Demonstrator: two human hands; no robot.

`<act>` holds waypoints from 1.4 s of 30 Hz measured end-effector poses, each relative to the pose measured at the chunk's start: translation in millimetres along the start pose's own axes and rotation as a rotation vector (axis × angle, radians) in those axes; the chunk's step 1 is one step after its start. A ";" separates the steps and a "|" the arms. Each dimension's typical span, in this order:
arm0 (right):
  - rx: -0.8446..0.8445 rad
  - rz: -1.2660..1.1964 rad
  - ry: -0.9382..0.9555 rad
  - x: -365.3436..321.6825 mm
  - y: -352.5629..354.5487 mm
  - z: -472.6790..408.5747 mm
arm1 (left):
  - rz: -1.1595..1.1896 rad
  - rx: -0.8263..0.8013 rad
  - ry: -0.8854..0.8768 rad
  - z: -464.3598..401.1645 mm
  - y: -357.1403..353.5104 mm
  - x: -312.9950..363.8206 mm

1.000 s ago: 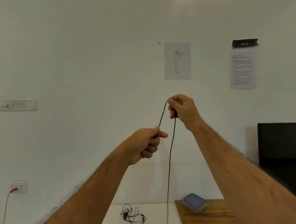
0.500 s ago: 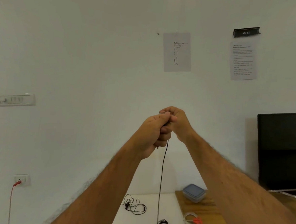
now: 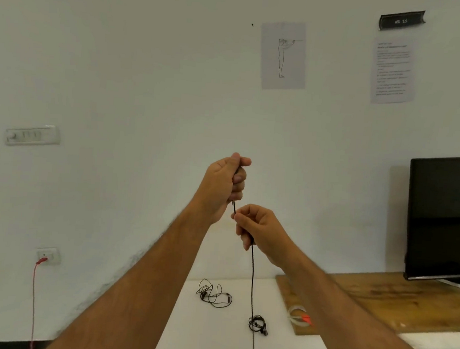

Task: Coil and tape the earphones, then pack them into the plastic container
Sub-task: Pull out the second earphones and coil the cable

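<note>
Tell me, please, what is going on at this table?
A person holds a black earphone cable up in the air. The left hand grips its upper end and the right hand pinches it just below; the rest hangs down past the table. Two more earphone bundles lie on the table, and a tape roll sits on the wooden board. Nothing looks coiled yet.

- Held up before the wall: left hand [image 3: 222, 186] above right hand [image 3: 260, 231], earphone cord [image 3: 252, 279] hanging from both.
- On the surface [image 3: 239, 338] below: tangled earphones [image 3: 214, 296] left, tape roll [image 3: 299, 315] right, on the wooden board [image 3: 378, 299].
- Far right: monitor [image 3: 443, 216].
</note>
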State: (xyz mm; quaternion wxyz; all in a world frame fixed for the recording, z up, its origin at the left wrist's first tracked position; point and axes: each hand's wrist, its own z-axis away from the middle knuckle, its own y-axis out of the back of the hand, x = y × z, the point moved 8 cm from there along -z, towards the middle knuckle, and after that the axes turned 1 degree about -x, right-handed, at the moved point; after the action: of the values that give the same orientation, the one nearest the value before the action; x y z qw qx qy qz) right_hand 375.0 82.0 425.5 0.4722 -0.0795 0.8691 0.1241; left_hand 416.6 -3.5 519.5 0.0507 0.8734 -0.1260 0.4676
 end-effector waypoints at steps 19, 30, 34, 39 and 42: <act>-0.177 0.289 -0.038 -18.8 -10.1 65.2 | -0.570 0.079 -0.061 45.8 39.0 -60.3; -0.037 0.545 0.200 -56.4 8.9 49.2 | -0.350 0.003 0.088 77.8 13.9 -80.1; -0.047 0.513 0.219 -61.2 13.2 44.6 | -0.190 -0.032 0.163 85.2 3.5 -87.9; -0.048 0.365 0.200 -54.9 18.5 37.5 | -0.015 -0.092 0.241 95.6 -10.6 -91.7; -0.055 0.249 0.162 -45.3 19.3 35.5 | 0.056 -0.115 0.287 101.0 -14.5 -90.9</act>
State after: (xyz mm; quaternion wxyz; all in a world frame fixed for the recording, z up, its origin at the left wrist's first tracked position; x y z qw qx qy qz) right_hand 423.0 111.7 447.7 0.3792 0.0061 0.9038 0.1984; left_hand 453.5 5.3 388.2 0.1048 0.7895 -0.1683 0.5808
